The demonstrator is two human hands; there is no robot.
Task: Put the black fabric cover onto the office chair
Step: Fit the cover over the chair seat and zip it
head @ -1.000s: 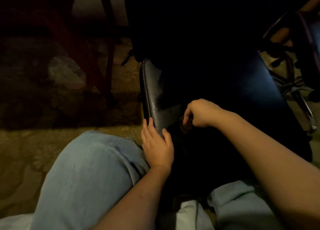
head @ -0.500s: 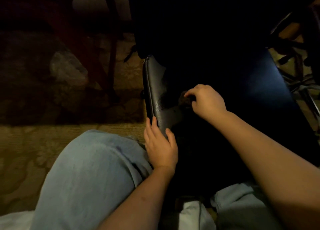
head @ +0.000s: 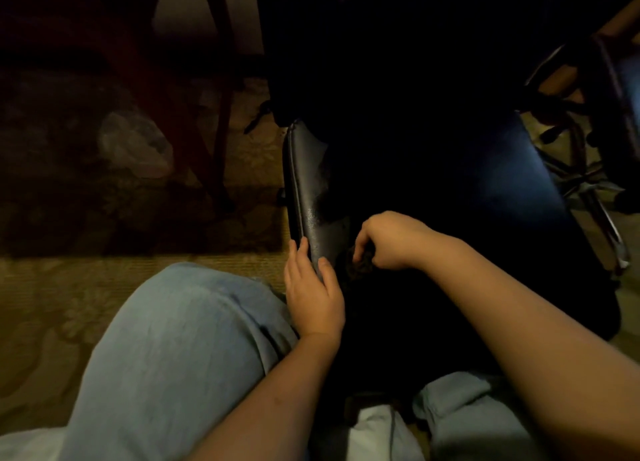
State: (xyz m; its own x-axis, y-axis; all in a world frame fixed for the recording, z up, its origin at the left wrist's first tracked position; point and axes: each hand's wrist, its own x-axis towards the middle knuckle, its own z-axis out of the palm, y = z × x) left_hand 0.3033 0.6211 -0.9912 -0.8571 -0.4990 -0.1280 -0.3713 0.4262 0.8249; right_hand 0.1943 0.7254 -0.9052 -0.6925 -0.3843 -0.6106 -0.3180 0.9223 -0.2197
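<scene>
The scene is dim, and the person sits low on a patterned carpet (head: 52, 304) with both knees up in light blue jeans (head: 180, 339). Between the knees lies the office chair (head: 308, 197). Only 1 strip of its glossy black padded edge shows, running away from the person on the left side. The black fabric cover (head: 485, 190) is spread over most of the rest of that padded part. It reads as a broad dark mass with a faint bluish sheen toward the right, and its folds are mostly lost in shadow.

The left hand (head: 313, 287) grips the near end of the bare padded edge, with the fingers along the outer rim and the thumb lying on the glossy face. The right hand (head: 393, 240) is curled, knuckles up, just beside the left. It pinches a bunched, crinkled bit of the cover's hem where the fabric meets the exposed padding.

At the far right the chair's wheeled base (head: 588, 180) shows its metal spokes, lying near the carpet. To the left, dark reddish wooden legs (head: 221, 114) of some furniture stand on the carpet. A crumpled pale plastic bag (head: 133, 145) lies just beside them.
</scene>
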